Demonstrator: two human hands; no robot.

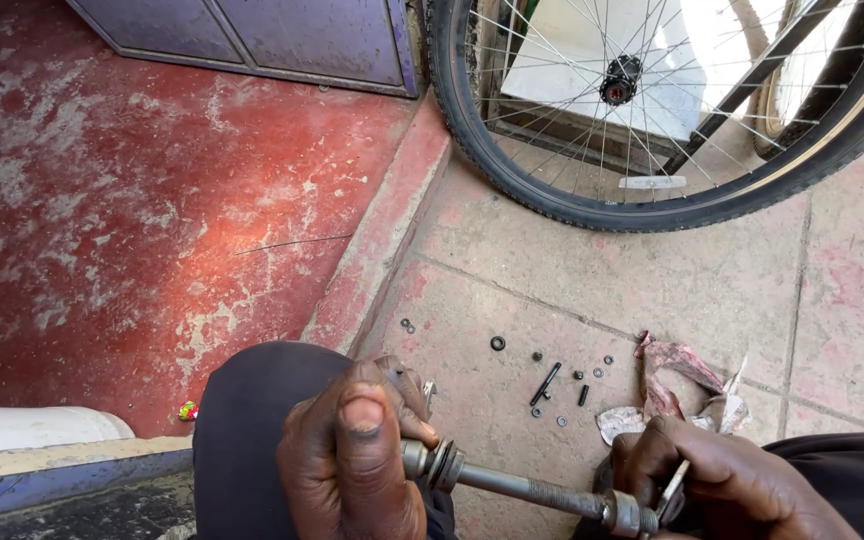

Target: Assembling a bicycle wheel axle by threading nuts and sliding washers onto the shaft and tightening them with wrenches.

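left hand, right hand gripping axle

Both hands grip a threaded axle, left fingers at one end, right fingers pinching perhaps a flat wrench; small nuts lie beyond.

Left hand and right hand low, both fists closed, knuckles up.
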